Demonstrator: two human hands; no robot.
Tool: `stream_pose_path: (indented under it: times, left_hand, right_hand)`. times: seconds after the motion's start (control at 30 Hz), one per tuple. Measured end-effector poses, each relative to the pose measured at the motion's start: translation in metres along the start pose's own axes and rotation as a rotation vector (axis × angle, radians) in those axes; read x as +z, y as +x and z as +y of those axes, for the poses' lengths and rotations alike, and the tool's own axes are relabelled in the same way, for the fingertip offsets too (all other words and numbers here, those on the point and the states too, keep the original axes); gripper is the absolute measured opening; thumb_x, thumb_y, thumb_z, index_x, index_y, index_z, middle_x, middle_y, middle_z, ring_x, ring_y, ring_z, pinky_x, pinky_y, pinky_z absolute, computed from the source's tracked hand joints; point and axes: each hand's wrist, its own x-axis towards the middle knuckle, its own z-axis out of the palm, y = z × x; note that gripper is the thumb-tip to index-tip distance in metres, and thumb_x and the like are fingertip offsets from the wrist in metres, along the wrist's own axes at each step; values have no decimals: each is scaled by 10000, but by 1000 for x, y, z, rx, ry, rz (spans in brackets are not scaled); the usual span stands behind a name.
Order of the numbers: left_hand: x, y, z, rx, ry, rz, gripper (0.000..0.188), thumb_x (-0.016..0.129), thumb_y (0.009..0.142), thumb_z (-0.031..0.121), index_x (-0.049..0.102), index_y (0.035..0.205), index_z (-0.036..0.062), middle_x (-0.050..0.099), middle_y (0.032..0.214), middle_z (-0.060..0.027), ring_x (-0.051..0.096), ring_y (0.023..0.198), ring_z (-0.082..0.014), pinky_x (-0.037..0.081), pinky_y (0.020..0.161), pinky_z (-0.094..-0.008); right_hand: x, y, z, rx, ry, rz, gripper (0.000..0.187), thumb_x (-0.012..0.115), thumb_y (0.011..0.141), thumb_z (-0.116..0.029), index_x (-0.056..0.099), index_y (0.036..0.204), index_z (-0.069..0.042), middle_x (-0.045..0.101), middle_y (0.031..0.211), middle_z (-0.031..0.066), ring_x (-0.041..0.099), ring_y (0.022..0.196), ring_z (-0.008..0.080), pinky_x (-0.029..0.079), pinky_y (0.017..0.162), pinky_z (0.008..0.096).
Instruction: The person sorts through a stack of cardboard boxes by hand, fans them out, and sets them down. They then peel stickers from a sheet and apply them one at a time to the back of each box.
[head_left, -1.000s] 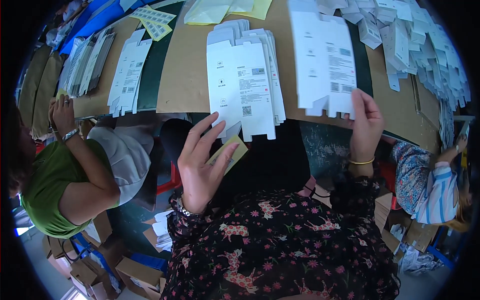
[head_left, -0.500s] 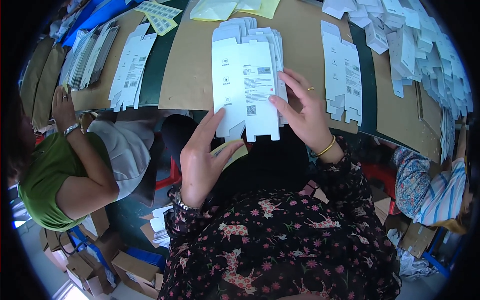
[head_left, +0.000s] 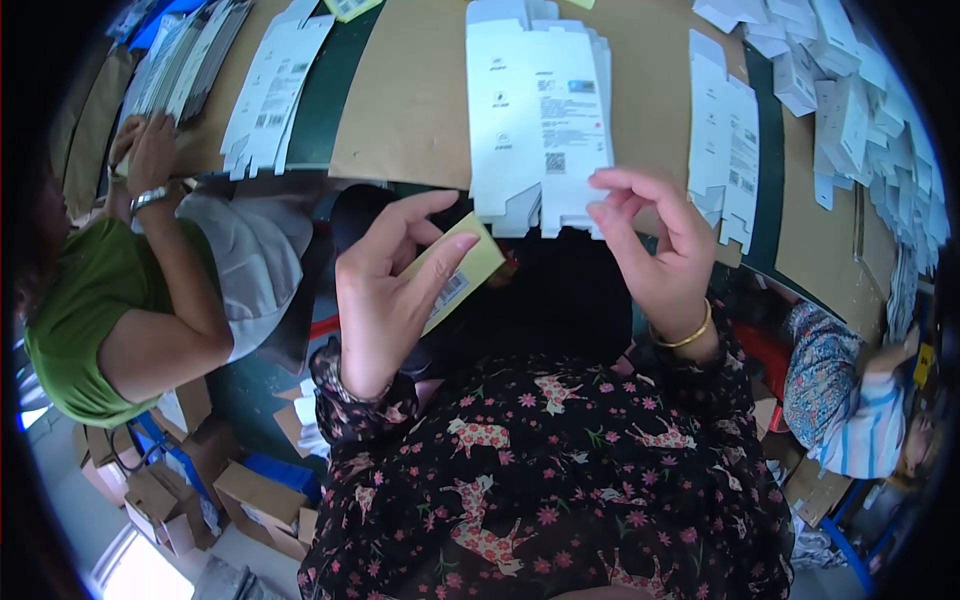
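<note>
A stack of flat, unfolded white cartons [head_left: 510, 110] with printed panels lies at the table's front edge, its lower flaps overhanging. In my left hand [head_left: 385, 285] is a yellow label sheet [head_left: 468, 262] with printed labels, pinched between thumb and fingers, left of and nearer than the stack. My right hand [head_left: 660, 235] is by the stack's lower right corner. Its thumb and index finger are apart, with nothing visible between them; I cannot tell whether the tips touch the top carton.
More flat cartons lie to the right [head_left: 722, 140] and left [head_left: 275, 95]. Folded white boxes [head_left: 840, 110] are heaped at far right. A co-worker in a green top [head_left: 110, 340] sits at left, hands by another carton stack [head_left: 190, 65]. Another person [head_left: 860, 400] is at right.
My hands have moved off the carton stack's sides toward me. The yellow sheet in my left hand now shows more fully. The whole view has shifted, with the stack higher and further right.
</note>
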Motion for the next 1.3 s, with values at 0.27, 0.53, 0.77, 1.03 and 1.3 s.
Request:
stream_pose_path:
  times: [0.27,0.53,0.77,1.03,1.3]
  left_hand:
    - [8,3,10,17,-547,-97,323,702,1009,78,631,1301,-42,699,801,-4,574,711,15,442,643,-157]
    - [10,-1,6,98,-544,-133,409,691,995,18,570,1382,-35,736,847,-22,582,732,24,441,642,-150]
    - [25,-5,8,339,-339,-45,465,693,977,-18,552,1420,2,742,860,-16,536,700,24,415,603,-162]
    - [30,-8,13,306,-294,-36,461,672,990,-30,521,1426,-34,764,951,-77,671,884,-43,501,783,-179]
    - [33,3,13,105,-474,-69,360,653,1008,5,572,1357,-20,740,817,-36,603,730,3,436,593,-172]
  right_hand:
    - [31,-3,-20,64,438,-296,363,781,878,22,599,1191,-4,686,1033,50,615,899,106,502,803,253]
    - [25,0,-30,-295,-103,15,259,813,827,28,706,1060,-7,670,968,71,642,823,158,502,738,261]
    - [32,-1,-33,-355,-51,23,211,846,785,15,764,978,-9,682,921,75,648,754,183,506,642,282]
    - [31,-1,-32,-392,-92,38,205,840,767,35,747,944,-11,689,900,77,665,760,204,513,631,297]
    - [17,0,-33,-560,-121,-82,173,796,795,39,700,921,-29,678,912,87,673,782,246,531,682,342]
